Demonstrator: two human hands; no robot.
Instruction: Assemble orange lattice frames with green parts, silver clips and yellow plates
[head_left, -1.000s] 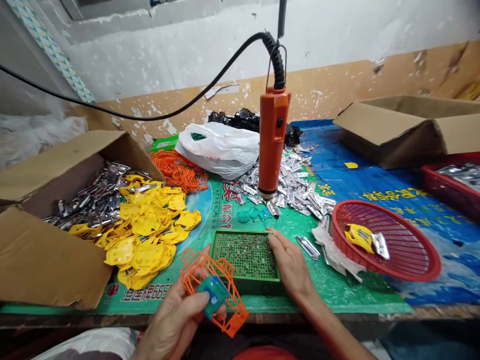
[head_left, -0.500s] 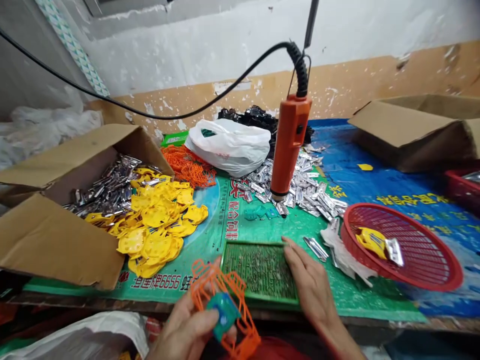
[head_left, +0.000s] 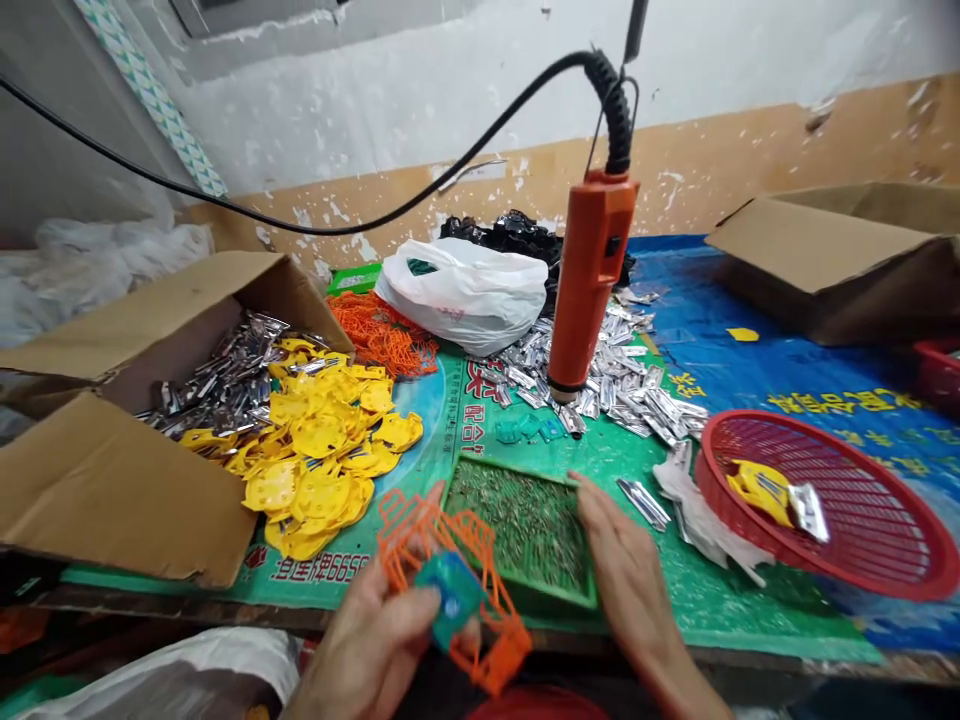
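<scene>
My left hand [head_left: 382,620] pinches a teal plastic piece [head_left: 452,600] together with an orange plastic lattice [head_left: 499,575], near the table's front edge. Small screws lie spread over a green ribbed tray [head_left: 517,520]. The tray's far side is tilted up, and my right hand [head_left: 626,570] is closed on its right edge. The fingertips of my left hand reach the tray's left side, partly behind the lattice. Above the table hangs an orange electric screwdriver [head_left: 589,280], its tip over silver metal pieces [head_left: 622,370]. Several teal pieces [head_left: 529,428] lie behind the tray.
Yellow plastic parts [head_left: 322,440] spill from a cardboard box [head_left: 135,480] at left. A red basket [head_left: 862,500] at right holds a yellow part and a silver piece. Behind are a white bag [head_left: 465,295], an orange lattice pile [head_left: 382,335] and another box [head_left: 817,250].
The green tray has been tipped, its far side now raised, and its screws look more spread out. My left hand keeps its hold on the teal and orange pieces. The view has shifted slightly.
</scene>
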